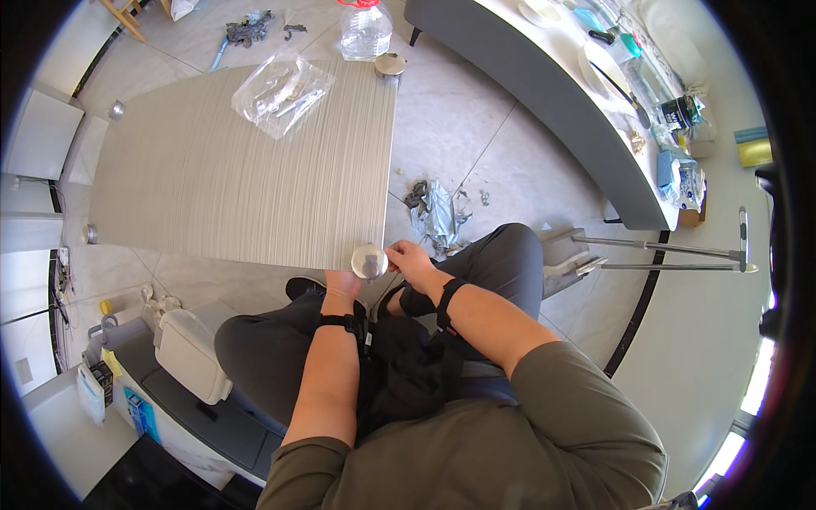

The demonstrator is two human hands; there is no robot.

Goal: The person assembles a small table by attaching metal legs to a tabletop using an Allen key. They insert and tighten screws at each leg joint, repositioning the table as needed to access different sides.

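A pale, wood-grained panel (246,170) with round metal feet at its corners lies in front of me. At its near right corner is a shiny round metal foot (370,262). My right hand (411,261) is closed, thumb and fingertips pinched against the right side of that foot. Just below the panel's near edge is my left hand (342,284); its fingers disappear under the edge, so their pose and anything in them are hidden. Another metal foot (390,65) stands at the far right corner, and two more show along the left end.
A clear plastic bag (283,92) lies on the panel. A large clear bottle (365,34) stands behind it. Crumpled grey scraps (438,212) litter the floor to the right. A curved grey-sided counter (544,93) holds bowls and a pan. A beige bag (192,353) sits to my left.
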